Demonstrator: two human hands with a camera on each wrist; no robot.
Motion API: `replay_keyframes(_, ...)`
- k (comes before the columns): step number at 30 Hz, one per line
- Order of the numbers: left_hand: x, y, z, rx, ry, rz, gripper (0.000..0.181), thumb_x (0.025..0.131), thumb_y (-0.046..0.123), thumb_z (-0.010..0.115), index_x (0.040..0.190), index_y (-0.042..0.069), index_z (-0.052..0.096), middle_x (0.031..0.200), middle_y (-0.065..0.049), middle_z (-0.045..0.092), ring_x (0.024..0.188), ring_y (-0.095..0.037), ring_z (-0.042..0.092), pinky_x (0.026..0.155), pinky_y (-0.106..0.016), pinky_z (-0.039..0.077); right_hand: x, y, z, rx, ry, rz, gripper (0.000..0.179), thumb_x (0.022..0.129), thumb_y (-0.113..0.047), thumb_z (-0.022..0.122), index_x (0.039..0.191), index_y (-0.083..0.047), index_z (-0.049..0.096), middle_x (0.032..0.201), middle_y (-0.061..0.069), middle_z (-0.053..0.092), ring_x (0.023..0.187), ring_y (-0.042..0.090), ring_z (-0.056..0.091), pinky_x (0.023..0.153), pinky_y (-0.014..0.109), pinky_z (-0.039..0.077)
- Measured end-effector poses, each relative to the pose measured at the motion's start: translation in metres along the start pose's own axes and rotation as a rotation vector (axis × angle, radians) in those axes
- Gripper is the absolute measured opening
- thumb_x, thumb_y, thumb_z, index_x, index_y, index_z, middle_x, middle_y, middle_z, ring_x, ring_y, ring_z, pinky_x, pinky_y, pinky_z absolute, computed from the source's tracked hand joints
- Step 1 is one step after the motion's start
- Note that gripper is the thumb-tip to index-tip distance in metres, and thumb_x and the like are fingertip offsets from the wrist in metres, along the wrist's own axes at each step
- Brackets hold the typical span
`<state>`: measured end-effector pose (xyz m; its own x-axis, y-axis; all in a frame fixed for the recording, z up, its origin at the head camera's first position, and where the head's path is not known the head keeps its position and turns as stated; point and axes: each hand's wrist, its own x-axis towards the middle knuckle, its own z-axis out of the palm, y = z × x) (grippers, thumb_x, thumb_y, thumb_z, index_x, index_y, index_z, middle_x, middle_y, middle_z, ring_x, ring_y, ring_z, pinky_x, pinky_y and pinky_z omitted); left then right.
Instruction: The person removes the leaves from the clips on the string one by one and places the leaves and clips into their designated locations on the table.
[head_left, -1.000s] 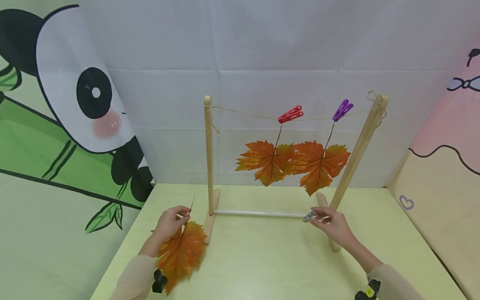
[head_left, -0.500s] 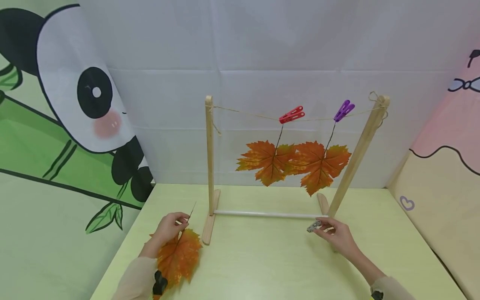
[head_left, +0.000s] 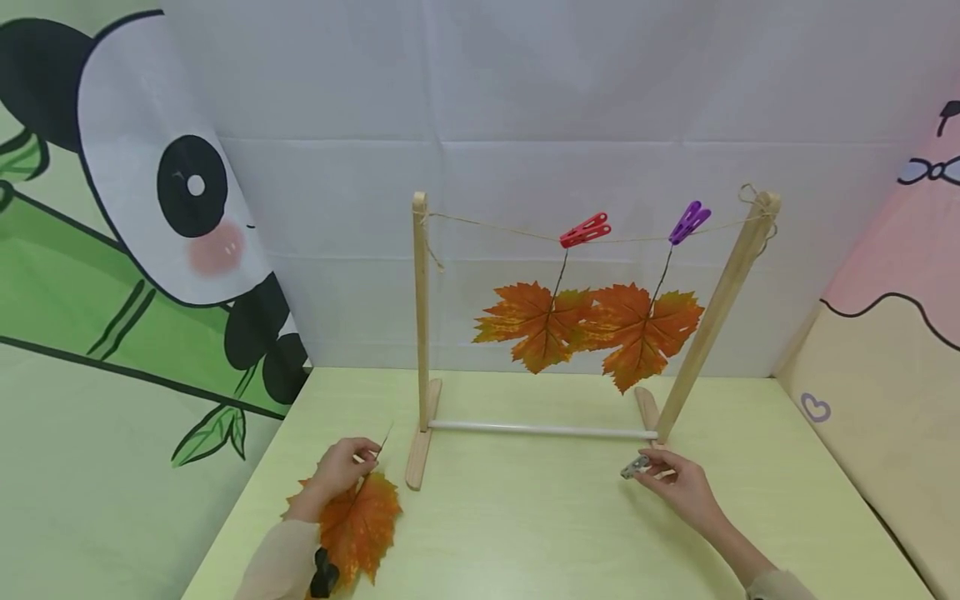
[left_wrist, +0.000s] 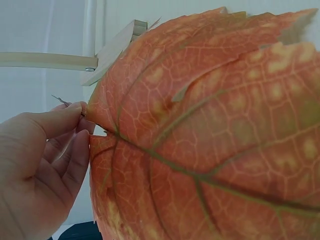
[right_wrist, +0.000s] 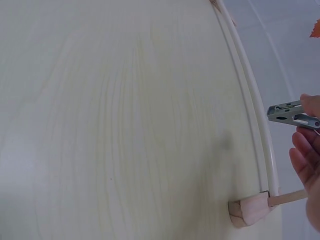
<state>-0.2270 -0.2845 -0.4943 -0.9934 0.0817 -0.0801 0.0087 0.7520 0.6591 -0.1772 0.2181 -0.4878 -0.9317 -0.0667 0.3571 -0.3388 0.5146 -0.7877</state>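
Observation:
My left hand (head_left: 342, 467) pinches the thin stem of an orange maple leaf (head_left: 363, 521), left of the wooden stand. In the left wrist view, the leaf (left_wrist: 200, 150) fills most of the picture, its stem between thumb and fingers. Over on the right, my right hand (head_left: 682, 487) holds a grey clothespin (head_left: 635, 467) by thumb and fingers, low in front of the stand's right foot. The right wrist view shows this clothespin (right_wrist: 292, 116) with its tip pointing away from the fingers. Two more maple leaves hang from the string, one by a red clothespin (head_left: 585, 230), one by a purple clothespin (head_left: 689, 223).
A string (head_left: 495, 227) runs between the left post (head_left: 421, 317) and the leaning right post (head_left: 716, 321). A white rod (head_left: 540, 429) joins the feet below. The pale wooden table (head_left: 510, 533) reaches back to a grey cloth backdrop (head_left: 337, 208).
Both hands have sunk lower and nearer to me, the left with the leaf, the right with the grey clothespin, which has also shifted slightly right. The hanging leaves stay in place.

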Motion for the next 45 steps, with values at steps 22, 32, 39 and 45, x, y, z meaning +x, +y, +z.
replay_keyframes(22,0.001,-0.021,0.030,-0.026,0.115,-0.026,0.023,0.084,-0.002,0.059,0.106,-0.002,0.063,0.078,-0.006,0.060,0.069,-0.016,0.055,0.066,-0.033,0.051,-0.018,0.045,0.006,-0.009,-0.007,0.081,0.031,0.073,-0.005,0.073,0.101,0.006,0.064,0.077,0.005,0.065,0.069,-0.001,0.056,0.057,0.021,0.049)
replay_keyframes(32,0.003,-0.022,0.034,-0.102,0.157,0.004,0.024,0.082,-0.005,0.060,0.105,-0.006,0.062,0.086,-0.011,0.063,0.076,-0.021,0.058,0.071,-0.037,0.051,-0.023,0.046,0.008,0.026,0.004,0.126,0.032,0.072,-0.006,0.074,0.100,0.006,0.064,0.076,0.005,0.065,0.069,0.000,0.056,0.058,0.021,0.049)
replay_keyframes(39,0.003,-0.022,0.040,-0.116,0.150,-0.029,0.026,0.082,-0.009,0.054,0.107,-0.007,0.061,0.090,-0.012,0.064,0.080,-0.023,0.060,0.073,-0.040,0.050,-0.028,0.046,0.008,0.039,-0.008,0.189,0.033,0.074,-0.008,0.073,0.103,0.005,0.064,0.078,0.003,0.064,0.071,0.002,0.055,0.059,0.021,0.048)
replay_keyframes(45,0.002,-0.025,0.046,-0.103,0.155,-0.031,0.025,0.082,-0.009,0.055,0.106,-0.008,0.060,0.091,-0.014,0.064,0.080,-0.024,0.060,0.073,-0.040,0.051,-0.031,0.047,0.010,0.078,-0.016,0.236,0.034,0.074,-0.008,0.073,0.104,0.005,0.063,0.080,0.008,0.063,0.071,0.003,0.055,0.060,0.021,0.048)
